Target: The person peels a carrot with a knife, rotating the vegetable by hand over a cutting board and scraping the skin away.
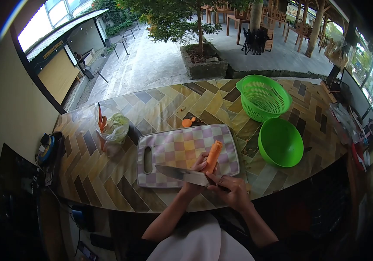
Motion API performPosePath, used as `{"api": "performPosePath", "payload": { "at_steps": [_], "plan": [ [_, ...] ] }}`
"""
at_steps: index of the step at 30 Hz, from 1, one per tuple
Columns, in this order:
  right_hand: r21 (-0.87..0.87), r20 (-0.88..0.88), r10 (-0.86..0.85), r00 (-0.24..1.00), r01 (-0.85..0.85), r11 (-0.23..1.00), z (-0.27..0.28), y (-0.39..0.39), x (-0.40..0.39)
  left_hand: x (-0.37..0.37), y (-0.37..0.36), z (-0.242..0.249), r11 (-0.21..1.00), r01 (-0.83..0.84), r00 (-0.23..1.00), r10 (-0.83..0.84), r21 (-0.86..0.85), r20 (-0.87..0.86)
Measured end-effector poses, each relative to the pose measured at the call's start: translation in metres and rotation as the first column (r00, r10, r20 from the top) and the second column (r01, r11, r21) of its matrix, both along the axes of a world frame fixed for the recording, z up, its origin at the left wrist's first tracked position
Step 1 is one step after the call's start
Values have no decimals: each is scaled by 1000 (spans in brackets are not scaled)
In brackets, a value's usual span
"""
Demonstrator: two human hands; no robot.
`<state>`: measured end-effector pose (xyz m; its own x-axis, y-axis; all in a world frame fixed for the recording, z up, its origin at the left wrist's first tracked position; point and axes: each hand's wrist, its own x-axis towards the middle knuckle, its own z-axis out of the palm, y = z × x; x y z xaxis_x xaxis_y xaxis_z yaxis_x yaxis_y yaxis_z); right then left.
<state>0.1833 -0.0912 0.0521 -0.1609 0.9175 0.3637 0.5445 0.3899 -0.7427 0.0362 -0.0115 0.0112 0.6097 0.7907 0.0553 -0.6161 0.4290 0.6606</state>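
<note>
My left hand (198,164) is closed around a carrot (214,155), which it holds up at a slant over the checkered cutting board (186,132). In my right hand (233,190) is a kitchen knife (182,175); its wide blade points left and crosses in front of my left hand and wrist. The knife's handle is mostly covered by my fingers. Behind the board's far edge lie cut carrot pieces (187,122).
At the right stand a green colander (264,98) and, nearer to me, a green bowl (281,142). A clear plastic bag (116,129) with carrots and a pale green vegetable sits at the left. The patterned counter (95,182) ends close to my body.
</note>
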Motion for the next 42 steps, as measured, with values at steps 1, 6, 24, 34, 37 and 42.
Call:
{"api": "performPosePath", "payload": {
  "at_steps": [1, 6, 24, 34, 37, 42],
  "plan": [
    [-88, -44, -4, 999, 0, 996, 4, 0, 3, 0, -1, 2, 1000, 13, 1000, -13, -5, 11],
    [-83, -31, 56, 998, -59, 995, 10, -1, 14, -4, 5, -1, 998, -21, 996, 26, -53, 86],
    [-91, -3, 113, 994, -113, 989, 4, 3, 6, -3, 2, 1, 998, 34, 986, -27, -44, 164],
    [-15, 67, -18, 998, 19, 1000, 3, 1, -4, -3, 2, -3, 999, 20, 993, -14, -47, 114],
    [-7, 47, -63, 997, 63, 998, 2, 0, -7, -2, 1, -1, 998, 10, 995, -4, -57, 99],
    [-73, -86, 8, 996, -14, 997, 0, -1, 2, 0, 2, 3, 997, 28, 986, -17, -68, 164]
  ]
}}
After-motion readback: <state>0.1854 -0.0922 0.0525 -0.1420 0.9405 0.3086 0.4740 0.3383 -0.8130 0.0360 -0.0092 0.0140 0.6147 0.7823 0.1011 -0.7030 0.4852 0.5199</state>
